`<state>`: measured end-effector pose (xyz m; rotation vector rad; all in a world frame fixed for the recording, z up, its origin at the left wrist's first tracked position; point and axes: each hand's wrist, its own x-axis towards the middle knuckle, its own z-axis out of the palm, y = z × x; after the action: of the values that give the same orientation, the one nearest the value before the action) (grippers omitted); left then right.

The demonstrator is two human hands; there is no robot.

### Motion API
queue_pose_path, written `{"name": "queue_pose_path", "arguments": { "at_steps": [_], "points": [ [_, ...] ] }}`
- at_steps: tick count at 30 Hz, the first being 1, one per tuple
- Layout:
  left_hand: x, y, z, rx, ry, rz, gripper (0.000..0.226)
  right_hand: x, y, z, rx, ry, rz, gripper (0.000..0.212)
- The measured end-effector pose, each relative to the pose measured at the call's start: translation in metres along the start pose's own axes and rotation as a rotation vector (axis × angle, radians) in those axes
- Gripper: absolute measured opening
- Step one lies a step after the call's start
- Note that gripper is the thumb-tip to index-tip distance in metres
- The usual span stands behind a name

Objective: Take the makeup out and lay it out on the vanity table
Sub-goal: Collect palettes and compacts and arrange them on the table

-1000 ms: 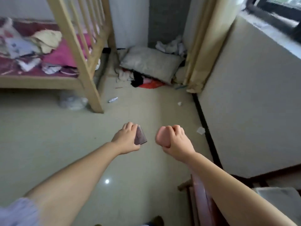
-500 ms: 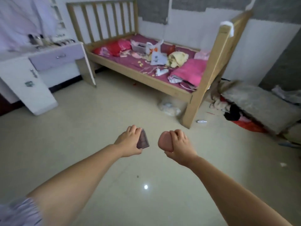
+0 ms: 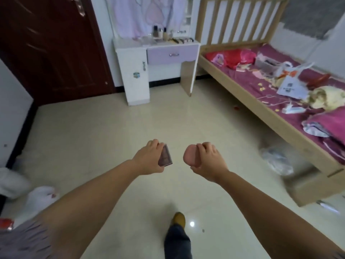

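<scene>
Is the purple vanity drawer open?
No. The purple drawer sits flush with the front of the vanity table, its handle facing out and no gap showing.

Vanity table ahead, bed to its right, door to its left.

The vanity table (image 3: 158,53) stands against the far wall, bottles (image 3: 160,32) and a row of small items on its surface. The door (image 3: 50,47) is to its left, the bed (image 3: 280,94) just beside it on the right, with bags and cloths on the mattress. Over the floor (image 3: 112,128) in the foreground, the left hand (image 3: 149,159) holds a flat case (image 3: 165,156) and the right hand (image 3: 207,159) a sponge (image 3: 190,155), near each other but apart.
</scene>
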<state>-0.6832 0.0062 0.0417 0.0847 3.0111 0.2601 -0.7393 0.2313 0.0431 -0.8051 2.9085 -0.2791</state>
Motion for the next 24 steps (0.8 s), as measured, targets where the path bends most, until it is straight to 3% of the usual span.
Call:
{"name": "queue_pose_path", "arguments": {
  "at_steps": [15,24],
  "points": [
    [0.276,-0.188,-0.074,-0.032,0.027,-0.226,0.076,0.383,0.015,-0.034,-0.047,-0.080,-0.215,0.078],
    [0.474,-0.348,-0.119,-0.039,0.062,-0.212,0.072,0.645,-0.006,-0.038,-0.027,-0.048,-0.194,0.078]
  ]
}}
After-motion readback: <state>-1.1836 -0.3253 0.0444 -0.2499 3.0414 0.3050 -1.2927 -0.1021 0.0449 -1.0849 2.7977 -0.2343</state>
